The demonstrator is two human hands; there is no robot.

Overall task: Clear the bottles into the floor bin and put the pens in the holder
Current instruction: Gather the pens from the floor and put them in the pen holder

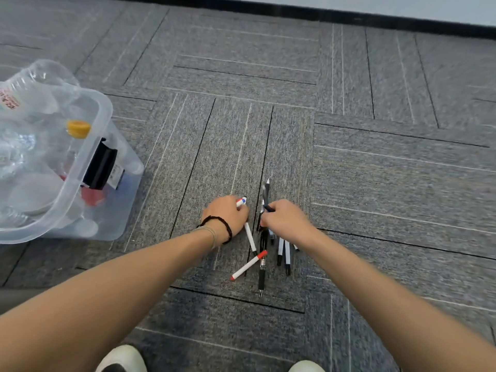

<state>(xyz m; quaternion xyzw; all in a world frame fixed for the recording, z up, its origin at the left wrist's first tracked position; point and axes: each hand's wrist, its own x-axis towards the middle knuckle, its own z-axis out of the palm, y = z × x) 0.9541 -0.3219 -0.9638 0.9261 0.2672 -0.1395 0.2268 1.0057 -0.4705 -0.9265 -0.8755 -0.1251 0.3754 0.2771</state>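
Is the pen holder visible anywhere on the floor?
No; only the clear bin with bottles and loose pens lie on the carpet.

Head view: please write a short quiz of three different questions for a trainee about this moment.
1. True or false: the clear plastic bin already holds bottles.
2. Which hand grips the white marker with the blue end? A left hand B right hand
3. Fill in: the red-capped marker lies on the ___.

Key: 1 true; 2 A; 3 carpet
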